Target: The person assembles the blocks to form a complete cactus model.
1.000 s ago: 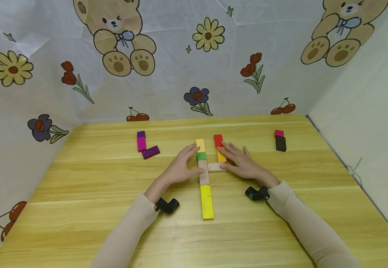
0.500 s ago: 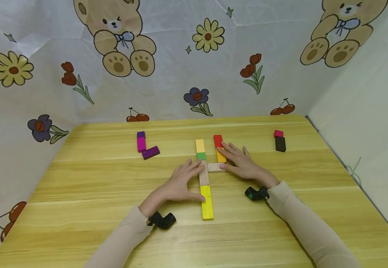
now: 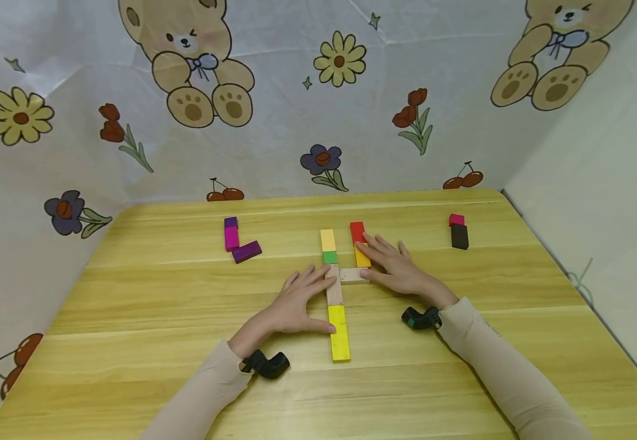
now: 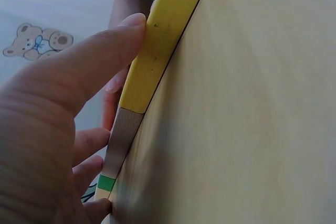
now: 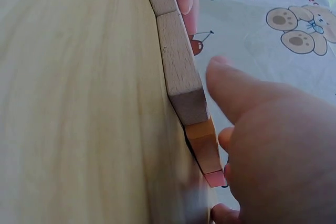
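A line of wooden blocks runs down the table's middle in the head view: a pale yellow block (image 3: 327, 239), a green block (image 3: 330, 257), a plain wood block (image 3: 334, 293) and a long bright yellow block (image 3: 340, 345). My left hand (image 3: 291, 308) is spread beside it, thumb on the bright yellow block and fingertips at the plain one. A second plain wood block (image 3: 351, 275) juts rightward from the line. Above that lie an orange block (image 3: 362, 258) and a red block (image 3: 357, 230). Over these, my right hand (image 3: 398, 269) rests with loosely extended fingers, its thumb near the jutting block's end.
Two purple blocks (image 3: 247, 252) (image 3: 231, 222) and a magenta block (image 3: 231, 238) lie at the back left. At the back right, a pink block (image 3: 456, 219) touches a dark brown block (image 3: 459, 236). A printed curtain (image 3: 274, 122) hangs behind the wooden table (image 3: 159, 293).
My left hand has slid toward the near side along the line, from beside the pale yellow block to the plain and bright yellow blocks. The right hand has stayed put.
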{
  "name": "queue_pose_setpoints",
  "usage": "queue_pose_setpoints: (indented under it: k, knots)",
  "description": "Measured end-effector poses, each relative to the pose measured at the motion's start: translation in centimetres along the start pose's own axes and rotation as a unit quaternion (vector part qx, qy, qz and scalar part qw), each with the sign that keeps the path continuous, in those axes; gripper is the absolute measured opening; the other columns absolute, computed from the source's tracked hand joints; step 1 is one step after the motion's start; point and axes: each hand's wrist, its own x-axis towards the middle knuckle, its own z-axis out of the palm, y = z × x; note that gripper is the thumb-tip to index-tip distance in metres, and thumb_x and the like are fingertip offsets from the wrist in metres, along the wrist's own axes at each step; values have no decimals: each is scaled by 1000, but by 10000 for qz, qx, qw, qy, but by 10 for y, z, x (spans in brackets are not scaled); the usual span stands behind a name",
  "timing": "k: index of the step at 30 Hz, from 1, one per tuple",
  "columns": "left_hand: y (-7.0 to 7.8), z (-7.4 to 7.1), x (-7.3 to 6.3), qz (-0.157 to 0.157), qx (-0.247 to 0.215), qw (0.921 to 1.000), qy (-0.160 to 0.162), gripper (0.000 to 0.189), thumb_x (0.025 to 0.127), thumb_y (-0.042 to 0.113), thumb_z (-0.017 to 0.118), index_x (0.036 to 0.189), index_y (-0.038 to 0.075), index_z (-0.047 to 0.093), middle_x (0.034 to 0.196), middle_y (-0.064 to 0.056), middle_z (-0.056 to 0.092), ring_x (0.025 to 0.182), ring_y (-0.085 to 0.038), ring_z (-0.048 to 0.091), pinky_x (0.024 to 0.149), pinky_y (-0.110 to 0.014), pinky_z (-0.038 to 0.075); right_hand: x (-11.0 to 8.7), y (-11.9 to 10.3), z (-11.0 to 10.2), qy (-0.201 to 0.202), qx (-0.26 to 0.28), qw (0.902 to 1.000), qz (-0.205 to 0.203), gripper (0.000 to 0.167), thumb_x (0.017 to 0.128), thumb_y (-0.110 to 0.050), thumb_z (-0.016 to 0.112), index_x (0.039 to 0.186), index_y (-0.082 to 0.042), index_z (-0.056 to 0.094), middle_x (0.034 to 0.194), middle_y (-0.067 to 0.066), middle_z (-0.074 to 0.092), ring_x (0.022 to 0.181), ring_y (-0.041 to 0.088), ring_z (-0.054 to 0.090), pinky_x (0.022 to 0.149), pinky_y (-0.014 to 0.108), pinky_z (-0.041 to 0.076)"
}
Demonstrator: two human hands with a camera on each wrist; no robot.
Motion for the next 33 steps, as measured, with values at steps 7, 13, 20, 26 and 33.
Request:
queue_pose_setpoints:
  k: [7, 13, 20, 26, 33]
  knots:
    - [-3, 3, 0, 85, 35, 9999, 127, 96, 76, 53, 79, 153, 18, 35, 165, 0, 14, 152, -33, 5, 120, -58, 1, 0, 13, -22, 853, 216, 9958, -252, 62, 98, -35, 59, 151, -10, 38, 162, 14, 23, 148, 41, 18, 114, 70, 11]
    - [-4, 3, 0, 94, 27, 9998, 151, 96, 75, 53, 79, 153, 17, 35, 165, -1, 15, 153, -33, 5, 120, -58, 1, -16, 53, -62, 1956, 487, 9794, 71, 59, 93, -20, 68, 144, -1, 45, 150, 23, 38, 132, 46, 38, 103, 65, 33]
    - [-4, 2, 1, 101, -10, 9998, 160, 95, 75, 52, 79, 152, 17, 36, 165, -2, 16, 153, -33, 6, 120, -59, 1, -44, 97, -89, 2045, 573, 9710, 1098, 73, 90, -24, 72, 149, 1, 36, 150, 31, 30, 131, 54, 33, 102, 71, 30]
    - [-3, 2, 1, 96, 9, 9998, 165, 96, 75, 52, 79, 153, 17, 36, 165, -2, 16, 153, -32, 6, 120, -59, 2, -58, 119, -92, 1757, 780, 9656, 1753, 88, 88, -30, 74, 154, -1, 24, 148, 36, 25, 128, 56, 34, 100, 70, 33]
    - [-4, 3, 0, 125, 30, 9997, 214, 96, 74, 53, 79, 152, 18, 37, 164, -1, 17, 153, -32, 7, 119, -59, 2, -64, 134, -90, 1388, 1022, 9608, 2170, 97, 87, -35, 75, 154, 3, 16, 149, 36, 29, 132, 52, 32, 107, 67, 28]
